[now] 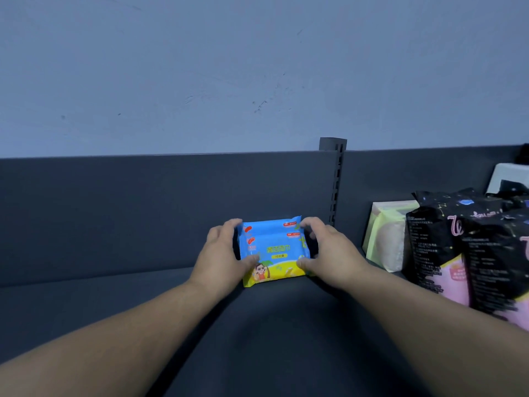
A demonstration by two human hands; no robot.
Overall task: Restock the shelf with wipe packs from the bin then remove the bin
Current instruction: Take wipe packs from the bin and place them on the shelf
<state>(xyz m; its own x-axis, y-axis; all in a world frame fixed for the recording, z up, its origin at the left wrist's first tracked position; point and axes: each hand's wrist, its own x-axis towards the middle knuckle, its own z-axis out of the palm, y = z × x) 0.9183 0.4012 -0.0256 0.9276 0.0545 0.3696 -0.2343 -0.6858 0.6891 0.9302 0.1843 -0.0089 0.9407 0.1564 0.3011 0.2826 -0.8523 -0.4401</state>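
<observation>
Gripping the blue-and-yellow wipe pack (273, 249) with curled fingers and thumbs, the left hand (221, 253) held its 9 o'clock end and the right hand (329, 250) its 3 o'clock end, low over the dark shelf (128, 305) near the back panel, black packages (446, 247) at 3 o'clock.

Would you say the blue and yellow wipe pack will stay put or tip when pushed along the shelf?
The wipe pack looks soft, so it probably dents under the left hand and right hand. Its smooth film likely slides easily; seemingly standing on edge, it may tip.
</observation>
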